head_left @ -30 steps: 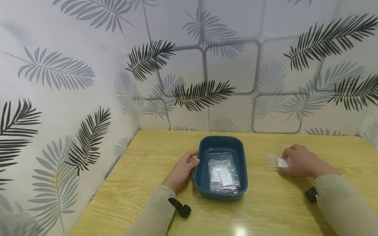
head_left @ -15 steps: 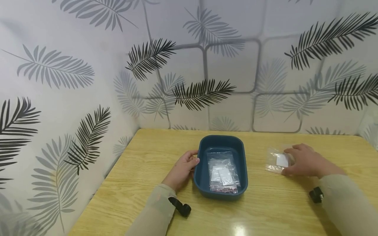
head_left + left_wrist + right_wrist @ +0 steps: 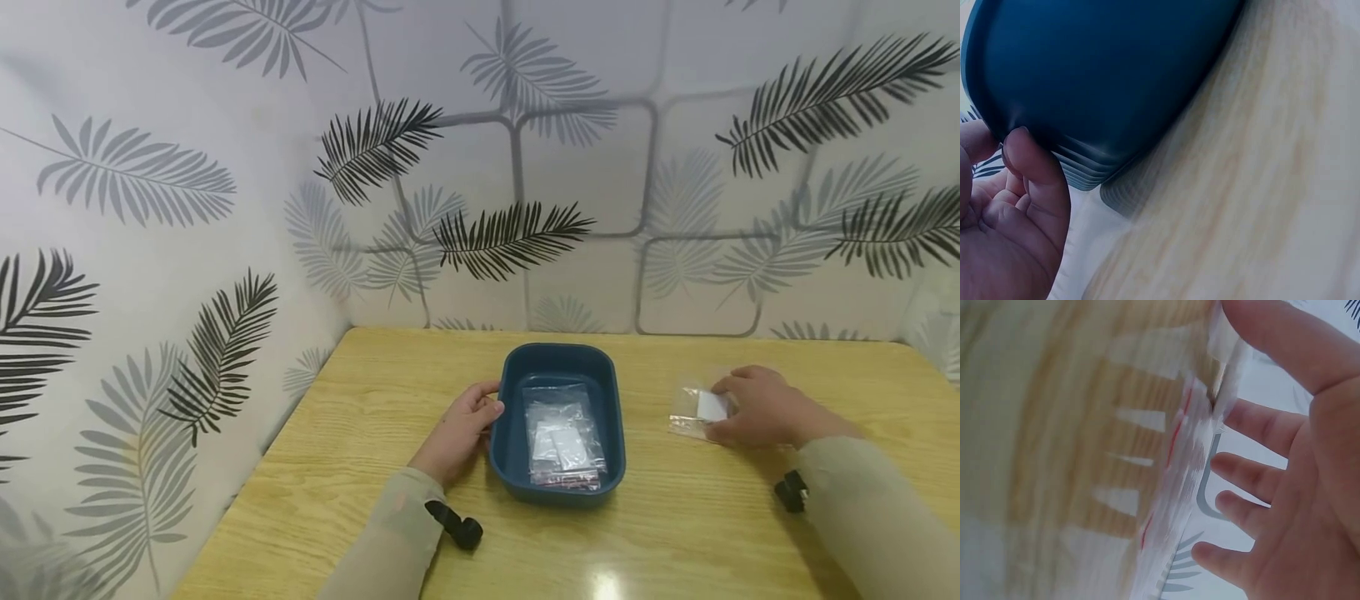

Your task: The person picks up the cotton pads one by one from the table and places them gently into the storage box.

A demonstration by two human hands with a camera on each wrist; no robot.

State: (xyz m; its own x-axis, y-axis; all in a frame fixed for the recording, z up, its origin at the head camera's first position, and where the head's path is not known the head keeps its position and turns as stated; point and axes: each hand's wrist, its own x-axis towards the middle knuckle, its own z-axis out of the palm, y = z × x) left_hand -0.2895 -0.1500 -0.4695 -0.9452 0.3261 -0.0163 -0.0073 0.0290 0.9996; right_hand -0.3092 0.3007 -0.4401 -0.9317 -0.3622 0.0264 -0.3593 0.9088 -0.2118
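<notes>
My left hand (image 3: 462, 429) grips the left rim of a dark blue plastic tub (image 3: 505, 467), thumb at the edge. In the left wrist view, the thumb and forefinger of that hand (image 3: 1016, 212) meet at the rim of the tub (image 3: 1110, 69). Inside the tub lie several clear zip bags (image 3: 567, 437) with white pieces in them. To the right, my right hand (image 3: 765, 408) pinches a clear zip bag (image 3: 686, 423) holding a white square, low over the table. The right wrist view has red-striped bags (image 3: 1166, 462) between thumb and forefinger, the other fingers of that hand (image 3: 1297, 469) spread.
The yellow wood-grain table (image 3: 375, 375) meets a leaf-patterned wall (image 3: 570, 283) at its back and left. A black wrist strap (image 3: 455, 525) hangs from the left sleeve, and a black piece (image 3: 791, 492) sits at the right cuff.
My right hand shifted slightly right, then came back left, its thumb and fingers closing in on the bag's white square. The left hand and the tub have kept their places.
</notes>
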